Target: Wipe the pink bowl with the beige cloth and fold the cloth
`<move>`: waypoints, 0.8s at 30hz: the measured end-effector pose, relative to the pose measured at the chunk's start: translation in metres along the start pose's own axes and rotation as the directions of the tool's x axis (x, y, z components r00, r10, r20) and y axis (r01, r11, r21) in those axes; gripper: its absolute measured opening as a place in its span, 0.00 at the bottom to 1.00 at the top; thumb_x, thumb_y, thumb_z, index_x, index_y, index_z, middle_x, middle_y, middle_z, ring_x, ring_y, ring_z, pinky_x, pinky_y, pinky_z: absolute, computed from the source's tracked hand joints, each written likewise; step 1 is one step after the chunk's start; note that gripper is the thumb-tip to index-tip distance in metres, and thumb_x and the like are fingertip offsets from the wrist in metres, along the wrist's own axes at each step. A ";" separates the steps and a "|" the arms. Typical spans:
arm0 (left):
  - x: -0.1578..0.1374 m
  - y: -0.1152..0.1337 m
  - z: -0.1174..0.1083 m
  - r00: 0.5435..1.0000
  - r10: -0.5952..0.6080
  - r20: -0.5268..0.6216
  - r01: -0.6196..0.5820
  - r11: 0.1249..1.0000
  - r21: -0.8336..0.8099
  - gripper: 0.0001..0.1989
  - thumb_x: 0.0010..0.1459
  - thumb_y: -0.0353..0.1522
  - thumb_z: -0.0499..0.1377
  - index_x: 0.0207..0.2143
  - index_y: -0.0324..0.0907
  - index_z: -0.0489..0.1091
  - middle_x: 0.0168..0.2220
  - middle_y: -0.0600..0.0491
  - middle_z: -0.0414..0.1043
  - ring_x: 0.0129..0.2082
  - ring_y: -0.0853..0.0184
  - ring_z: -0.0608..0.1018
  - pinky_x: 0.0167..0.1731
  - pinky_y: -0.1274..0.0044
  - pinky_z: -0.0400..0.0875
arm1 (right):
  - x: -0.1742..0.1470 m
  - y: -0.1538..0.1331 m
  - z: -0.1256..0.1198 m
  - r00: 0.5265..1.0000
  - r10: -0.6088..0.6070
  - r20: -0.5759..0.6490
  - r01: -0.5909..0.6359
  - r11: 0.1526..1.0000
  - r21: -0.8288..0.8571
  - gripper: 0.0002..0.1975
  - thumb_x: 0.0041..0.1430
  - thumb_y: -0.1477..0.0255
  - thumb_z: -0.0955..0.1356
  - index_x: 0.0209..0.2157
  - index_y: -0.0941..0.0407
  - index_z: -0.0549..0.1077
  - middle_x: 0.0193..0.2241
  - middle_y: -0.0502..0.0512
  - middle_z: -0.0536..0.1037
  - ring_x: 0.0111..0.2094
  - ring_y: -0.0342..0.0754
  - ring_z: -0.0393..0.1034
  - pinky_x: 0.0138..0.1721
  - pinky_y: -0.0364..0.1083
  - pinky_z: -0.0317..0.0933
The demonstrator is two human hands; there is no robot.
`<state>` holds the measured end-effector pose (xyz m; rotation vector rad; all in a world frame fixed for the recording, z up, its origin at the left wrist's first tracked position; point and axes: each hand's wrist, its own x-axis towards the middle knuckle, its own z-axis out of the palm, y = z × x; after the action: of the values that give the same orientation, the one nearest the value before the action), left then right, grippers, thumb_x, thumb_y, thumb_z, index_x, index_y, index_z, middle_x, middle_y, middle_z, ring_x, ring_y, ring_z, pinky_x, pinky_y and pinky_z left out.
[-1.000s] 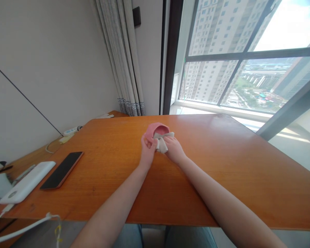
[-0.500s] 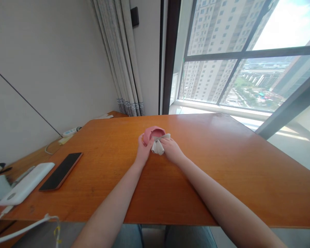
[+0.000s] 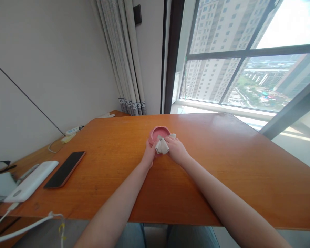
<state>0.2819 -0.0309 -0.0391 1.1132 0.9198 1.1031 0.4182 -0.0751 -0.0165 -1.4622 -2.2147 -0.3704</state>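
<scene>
A pink bowl (image 3: pixel 159 131) is held over the middle of the wooden table, its hollow side turned up and towards me. My left hand (image 3: pixel 149 152) grips its left side, the thumb near the rim. My right hand (image 3: pixel 176 147) is closed on a crumpled whitish cloth (image 3: pixel 162 145), which lies against the bowl's near right edge. The cloth covers part of that rim, and some of my right fingertips are hidden in its folds.
On the left of the table (image 3: pixel 113 137) lie a dark-screened phone (image 3: pixel 65 169) and a white power bank (image 3: pixel 32 181) with a cable plugged in. A power strip (image 3: pixel 74 130) sits by the wall. Beyond the table stand a curtain (image 3: pixel 126 69) and a large window.
The bowl has tilted so that more of its inside shows. Both hands, bowl and cloth appear slightly further right, partly because the whole view has shifted.
</scene>
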 end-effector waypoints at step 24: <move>0.007 0.004 -0.014 0.968 0.240 -0.070 -0.218 0.948 0.233 0.16 0.53 0.42 0.57 0.40 0.43 0.62 0.38 0.52 0.70 0.38 0.64 0.74 0.42 0.71 0.67 | 0.002 0.004 0.000 0.995 -0.095 -0.012 0.095 0.994 0.045 0.05 0.57 0.77 0.64 0.33 0.55 0.72 0.32 0.54 0.72 0.37 0.47 0.64 0.44 0.46 0.55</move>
<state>0.2695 -0.0206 -0.0382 1.3887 1.0297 1.2754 0.4215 -0.0723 -0.0154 -1.3319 -2.2754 -0.3547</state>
